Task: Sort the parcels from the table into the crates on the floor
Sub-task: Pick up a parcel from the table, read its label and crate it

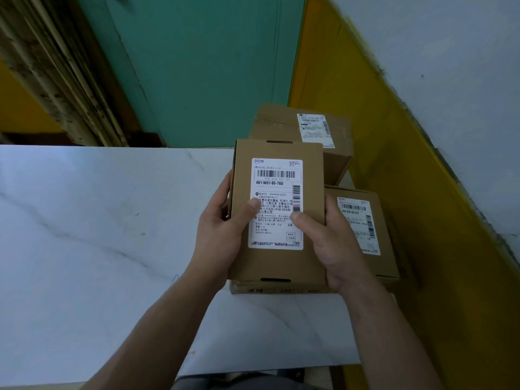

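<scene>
The parcel (pixel 277 209) in my view is a small flat carton, and I judge it to be light and stiff. It is lifted by two hands only at its sides, and its walls do not bend under the fingers. The cardboard looks smooth and dry, so it should not slip easily, but the paper label (pixel 275 237) seems more glossy, and a thumb on it may slide. I think the best hold is on the two long sides, as it is held here.

It is plain brown, with a tuck slot at the top edge and at the bottom edge. A white shipping label with barcodes and printed text covers much of the upper face.

The left hand (pixel 222 235) grips the left side, with its thumb (pixel 250 209) pressed on the label. The right hand (pixel 337 249) grips the right side, with its thumb also on the label. The other fingers go under the box and I cannot see them well.

The parcel is raised over the right part of the white marble-patterned table (pixel 98 220). Below it shows the edge of another carton (pixel 281 288), a labelled carton (pixel 374 220) lies to the right, and a third one (pixel 281 125) lies further back. Behind the table is a green door (pixel 197 66), and at the right a yellow wall band (pixel 380 136). The crates are not in view, so the parcel is not yet sorted.
</scene>
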{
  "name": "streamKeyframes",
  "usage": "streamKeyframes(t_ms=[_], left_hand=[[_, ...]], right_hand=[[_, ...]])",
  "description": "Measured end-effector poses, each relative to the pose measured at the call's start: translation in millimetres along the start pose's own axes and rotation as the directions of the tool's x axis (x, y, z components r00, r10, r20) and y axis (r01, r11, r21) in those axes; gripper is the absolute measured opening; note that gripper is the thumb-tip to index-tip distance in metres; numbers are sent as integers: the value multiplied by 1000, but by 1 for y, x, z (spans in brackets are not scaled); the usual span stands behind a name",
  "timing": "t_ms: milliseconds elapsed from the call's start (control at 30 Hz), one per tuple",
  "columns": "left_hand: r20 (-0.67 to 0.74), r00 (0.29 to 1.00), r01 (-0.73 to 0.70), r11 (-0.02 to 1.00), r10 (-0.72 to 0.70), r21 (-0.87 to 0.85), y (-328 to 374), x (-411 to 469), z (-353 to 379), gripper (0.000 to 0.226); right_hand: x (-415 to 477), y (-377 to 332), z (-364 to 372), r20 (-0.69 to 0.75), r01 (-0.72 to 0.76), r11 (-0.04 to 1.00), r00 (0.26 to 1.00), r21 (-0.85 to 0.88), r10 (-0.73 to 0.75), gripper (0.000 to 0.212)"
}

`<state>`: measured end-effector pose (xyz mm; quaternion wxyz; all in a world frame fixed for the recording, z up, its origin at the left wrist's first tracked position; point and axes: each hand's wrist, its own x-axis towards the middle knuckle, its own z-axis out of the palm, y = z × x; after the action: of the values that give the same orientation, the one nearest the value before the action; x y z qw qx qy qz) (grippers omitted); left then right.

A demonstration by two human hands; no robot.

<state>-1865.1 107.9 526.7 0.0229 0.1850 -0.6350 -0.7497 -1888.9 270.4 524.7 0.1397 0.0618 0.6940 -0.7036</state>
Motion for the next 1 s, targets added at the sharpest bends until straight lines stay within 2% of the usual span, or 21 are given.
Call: streamKeyframes(t_ms=[133,300,433,633,833,1000], left_hand=[[-9,1000,-3,1000,3,22,0,2,-1,53],[68,997,14,997,-19,80,-2,5,-5,54],[128,992,13,997,-22,72,-5,5,-11,67],[48,998,-41,998,39,46,-8,3,-18,62],[-11,1000,-19,999,19,47,-10,2,-29,60],[-28,1000,-8,999,10,53,-7,3,-45,55]], right_hand=[[1,1,2,-28,45,999,999,-26,-46,50],[4,1,3,-45,67,996,997,-54,-69,50],[6,0,5,-30,67,996,997,-59,-69,50],[7,0,14,-20,56,997,998,-52,-57,48],[6,5,24,31,66,994,998,-82,-63,55],[4,8,40,18,74,995,997,-71,-73,54]])
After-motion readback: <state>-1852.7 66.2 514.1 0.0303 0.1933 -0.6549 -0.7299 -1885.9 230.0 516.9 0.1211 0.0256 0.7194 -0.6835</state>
